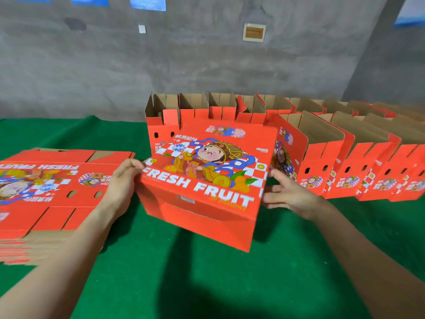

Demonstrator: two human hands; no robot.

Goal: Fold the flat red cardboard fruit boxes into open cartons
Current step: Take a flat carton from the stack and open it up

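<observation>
A red cardboard fruit box [202, 194] printed "FRESH FRUIT" and a cartoon figure is held up over the green table, partly folded, its printed panel tilted towards me. My left hand [125, 183] grips its left edge with thumb and fingers curled round it. On the box's right edge my right hand [287, 192] rests with fingers fairly straight. A stack of flat red boxes [53, 194] lies at the left.
Folded open cartons [345, 153] stand in rows behind the held box and off to the right, brown insides up. The green cloth table [184, 284] stretches towards me. A grey concrete wall [161, 61] rises behind the cartons.
</observation>
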